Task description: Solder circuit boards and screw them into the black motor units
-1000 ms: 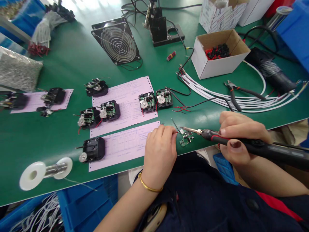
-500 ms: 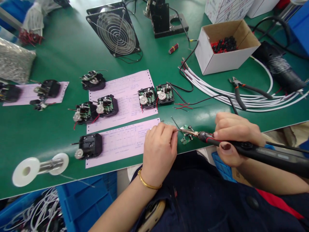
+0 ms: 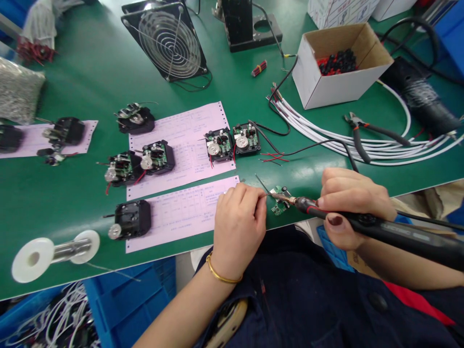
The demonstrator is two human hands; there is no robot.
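The right hand [image 3: 353, 203] has its grip closed around one black soldering iron [image 3: 366, 224], whose metal tip rests on one small green circuit board [image 3: 280, 203] lying at the near edge of the bench [image 3: 90, 72]; the left hand [image 3: 239, 224] has its fingers pressed together, pinching a thin wire [image 3: 261, 183] that meets the iron's tip over the same board, a gold bangle [image 3: 221, 275] on its wrist; just left of that hand lie two pink printed sheets [image 3: 188, 145], and a third sits toward the left edge; on and beside the sheets I count seven black motor assemblies [image 3: 232, 142] clearly, two side by side just beyond the board, an eighth half cut off at the left edge; one white solder spool [image 3: 54, 249] lies near the left near corner; one bundle of white cables [image 3: 362, 147] curves along the right side with one pair of cutters [image 3: 366, 133] lying on it; at the far edge stand one wire-guarded fan [image 3: 168, 38] and one open cardboard box [image 3: 340, 65] holding red and black parts.
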